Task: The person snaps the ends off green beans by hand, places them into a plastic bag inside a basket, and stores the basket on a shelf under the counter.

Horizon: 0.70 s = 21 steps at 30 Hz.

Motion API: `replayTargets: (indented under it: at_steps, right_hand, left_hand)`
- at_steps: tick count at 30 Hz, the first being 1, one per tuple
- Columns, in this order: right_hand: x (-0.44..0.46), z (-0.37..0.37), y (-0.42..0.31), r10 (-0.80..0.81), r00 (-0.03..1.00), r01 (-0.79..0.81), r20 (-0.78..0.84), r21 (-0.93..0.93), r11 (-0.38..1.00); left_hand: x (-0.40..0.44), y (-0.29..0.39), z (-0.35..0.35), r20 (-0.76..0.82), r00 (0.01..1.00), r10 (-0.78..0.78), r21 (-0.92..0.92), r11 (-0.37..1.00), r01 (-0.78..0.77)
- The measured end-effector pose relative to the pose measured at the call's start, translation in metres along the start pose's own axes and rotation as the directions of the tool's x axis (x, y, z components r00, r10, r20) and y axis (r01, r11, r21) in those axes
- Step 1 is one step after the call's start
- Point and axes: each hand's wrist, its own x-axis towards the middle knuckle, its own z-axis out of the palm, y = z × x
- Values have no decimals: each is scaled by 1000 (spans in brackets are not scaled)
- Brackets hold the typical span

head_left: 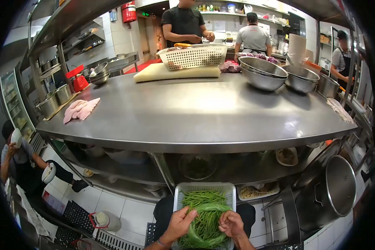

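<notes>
Between my knees sits a white plastic basket (234, 192) filled with long green beans (202, 196). A thin, see-through green plastic bag (207, 242) lies over the beans, its edge forming a loop around some of them. My left hand (178, 225) is closed on the bag's left edge, thumb pressed to the fingers. On the other side, my right hand (232, 224) has its fingers curled together at the bag's right edge. Its fingertips partly hide what they pinch.
A steel table (154, 121) stands before me, bearing steel bowls (263, 77), a pink cloth (81, 110) and a white crate (193, 56) on a cutting board (154, 74). Right is a large pot (339, 187). Several people work around; one sits at left holding bowls.
</notes>
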Motion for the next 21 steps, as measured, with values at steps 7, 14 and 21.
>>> replayTargets:
  at_steps: [7,14,21]
  right_hand:
    - [8,26,11,286,955,-298,-82,-250,921]
    - [-1,35,18,381,923,-374,-53,-354,857]
    - [-3,38,14,311,947,-319,-75,-284,904]
  left_hand:
    - [4,-19,17,77,997,3,-46,999,1]
    - [4,-19,18,-48,997,65,-20,998,-66]
    - [4,-25,14,-88,996,4,-74,997,-10]
